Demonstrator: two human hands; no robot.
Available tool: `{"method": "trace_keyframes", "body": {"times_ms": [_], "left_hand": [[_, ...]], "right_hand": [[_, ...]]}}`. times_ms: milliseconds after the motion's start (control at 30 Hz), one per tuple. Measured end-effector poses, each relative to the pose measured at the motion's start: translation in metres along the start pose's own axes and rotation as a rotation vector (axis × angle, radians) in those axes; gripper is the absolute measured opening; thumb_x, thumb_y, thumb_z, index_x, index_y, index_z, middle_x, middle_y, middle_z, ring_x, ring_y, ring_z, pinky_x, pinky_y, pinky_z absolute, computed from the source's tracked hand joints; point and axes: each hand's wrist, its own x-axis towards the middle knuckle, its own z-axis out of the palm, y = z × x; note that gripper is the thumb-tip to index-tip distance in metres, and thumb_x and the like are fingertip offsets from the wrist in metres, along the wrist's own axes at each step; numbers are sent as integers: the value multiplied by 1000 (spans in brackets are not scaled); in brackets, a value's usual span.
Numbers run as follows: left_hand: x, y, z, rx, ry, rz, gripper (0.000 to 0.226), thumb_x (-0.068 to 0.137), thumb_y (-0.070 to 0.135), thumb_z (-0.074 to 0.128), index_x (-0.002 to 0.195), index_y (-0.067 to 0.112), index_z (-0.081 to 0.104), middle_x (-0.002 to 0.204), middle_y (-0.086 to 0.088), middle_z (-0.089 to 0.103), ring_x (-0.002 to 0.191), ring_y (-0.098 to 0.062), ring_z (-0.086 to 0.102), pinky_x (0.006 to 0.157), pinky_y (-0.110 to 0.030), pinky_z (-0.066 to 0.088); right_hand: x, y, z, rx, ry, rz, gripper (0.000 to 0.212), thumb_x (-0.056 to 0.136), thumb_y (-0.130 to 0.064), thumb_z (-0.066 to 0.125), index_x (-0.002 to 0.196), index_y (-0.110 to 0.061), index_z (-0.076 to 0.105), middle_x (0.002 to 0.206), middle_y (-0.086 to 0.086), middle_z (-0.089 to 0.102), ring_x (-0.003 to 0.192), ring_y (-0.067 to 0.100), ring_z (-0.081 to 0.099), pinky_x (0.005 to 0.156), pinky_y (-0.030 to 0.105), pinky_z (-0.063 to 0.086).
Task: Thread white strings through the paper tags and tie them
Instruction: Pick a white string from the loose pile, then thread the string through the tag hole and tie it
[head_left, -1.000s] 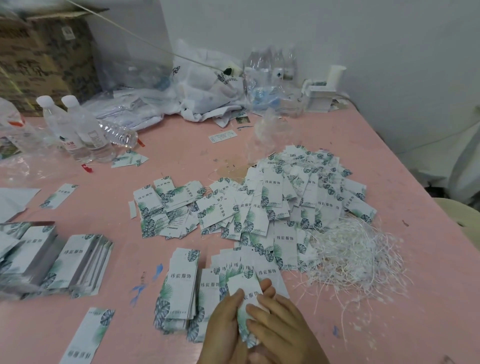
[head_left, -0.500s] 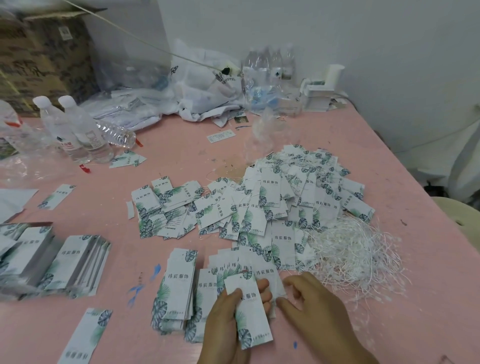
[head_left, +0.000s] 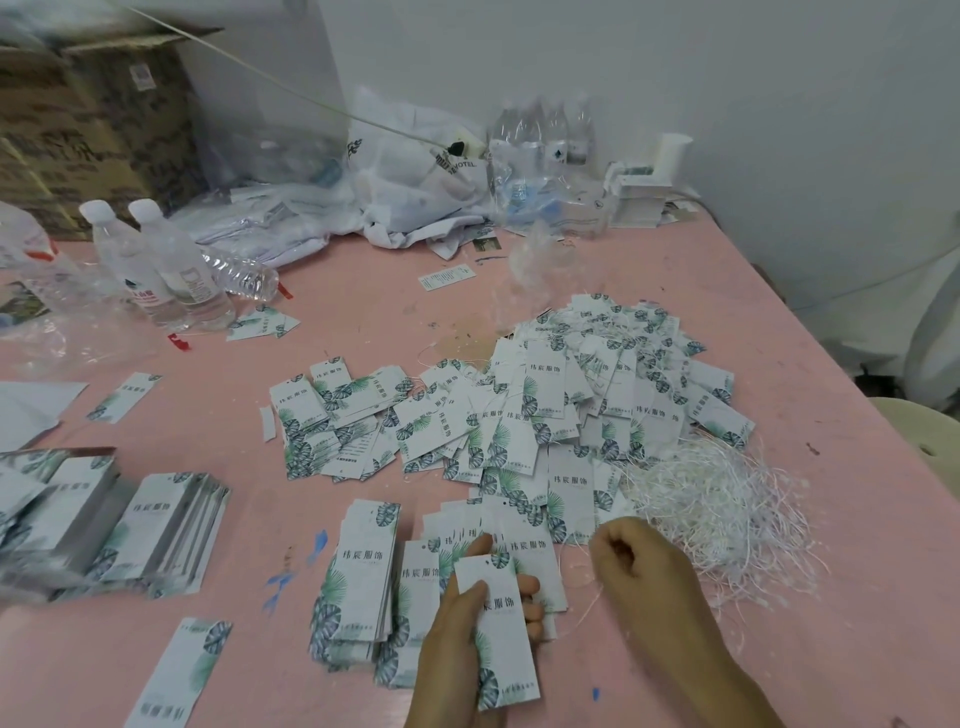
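Left hand: the left hand (head_left: 470, 631) is gripping one paper tag (head_left: 501, 631) upright above the tabletop (head_left: 260, 670), thumb across its face, fingertips showing past its right edge; the punched hole sits near the tag's top.
Right hand: the right hand (head_left: 641, 569) is curling its fingers at the near edge of the string pile; a thin white string (head_left: 589, 603) is trailing from under it, so it is probably pinching that strand, though the pinch itself is hidden.
Step in hand: judging by this, a string is being picked for the held tag; threading is not yet begun.
Next move: bringing the strand's end to the small hole calls for a fine, steady aim.
Unthreaded stacks: neat tag stacks (head_left: 363, 577) are lying just beside the left hand.
String pile: loose white strings (head_left: 722, 512) are lying right of the hands.
Farther back: a heap of tags (head_left: 587, 395) with strings among them is spreading mid-tabletop.
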Motion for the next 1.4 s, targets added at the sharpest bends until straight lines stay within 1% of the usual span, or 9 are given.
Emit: {"method": "trace_keyframes", "body": {"times_ms": [167, 400, 600, 733, 800, 867, 1033, 1200, 1400], "left_hand": [[-3, -1, -2, 31, 15, 23, 49, 80, 10, 47, 128, 8, 53, 83, -34, 61, 53, -31, 57, 45, -35, 50], [-8, -1, -3, -3, -17, 70, 49, 79, 11, 48, 128, 7, 53, 85, -34, 60, 53, -31, 56, 46, -34, 50], [-11, 3, 2, 10, -34, 56, 57, 71, 5, 61, 127, 12, 55, 86, -36, 62, 55, -32, 58, 48, -37, 51], [-4, 0, 1, 27, -24, 34, 44, 69, 9, 60, 113, 14, 58, 78, -30, 61, 54, -31, 57, 47, -36, 50], [-3, -2, -1, 47, -42, 33, 35, 65, 5, 61, 99, 15, 60, 76, -27, 60, 53, -30, 55, 47, -36, 49], [-3, -2, -1, 62, -68, 30, 36, 56, 1, 67, 89, 14, 59, 74, -23, 59, 53, -28, 54, 48, -35, 49], [1, 2, 3, 246, -39, 42, 25, 71, 11, 72, 88, 6, 54, 67, -22, 59, 49, -27, 56, 46, -32, 49], [3, 1, -2, 384, 22, 86, 17, 74, 13, 79, 80, 7, 64, 72, -21, 70, 57, -23, 67, 48, -27, 54], [3, 3, -4, 424, 57, 139, 24, 74, 15, 80, 80, 7, 58, 64, -19, 63, 50, -23, 60, 47, -31, 52]], "right_hand": [[-2, -7, 13, -356, -233, 10, 8, 85, -40, 58, 86, -38, 50, 87, -15, 52, 73, -3, 50, 61, 13, 36], [-1, -6, 20, -443, -189, -33, 15, 91, -32, 50, 78, -29, 57, 79, -11, 58, 72, 2, 53, 56, 15, 34], [-1, -3, 9, -93, -74, -6, 22, 94, -24, 54, 73, -31, 51, 73, -7, 56, 60, 4, 48, 59, 24, 43], [3, -23, -11, 215, 70, -130, 17, 94, -21, 56, 79, -30, 56, 85, -11, 60, 79, 5, 57, 70, 16, 47], [5, -36, -14, 386, 54, -129, 15, 95, -21, 56, 84, -30, 60, 86, -10, 65, 80, 2, 61, 71, 9, 46], [4, -44, -10, 496, -44, -108, 17, 95, -21, 56, 82, -29, 62, 77, -6, 66, 71, 5, 61, 67, 14, 48], [-12, -46, 18, 486, -258, -58, 18, 95, -18, 57, 79, -24, 59, 59, -7, 57, 52, 6, 50, 50, 22, 44], [-24, -40, 30, 217, -267, -107, 10, 91, -25, 58, 84, -32, 58, 68, -4, 62, 56, 8, 52, 59, 35, 49], [-24, -32, 26, 244, -285, -53, 16, 91, -20, 63, 85, -34, 62, 72, -10, 67, 60, -1, 56, 58, 16, 45]]}}
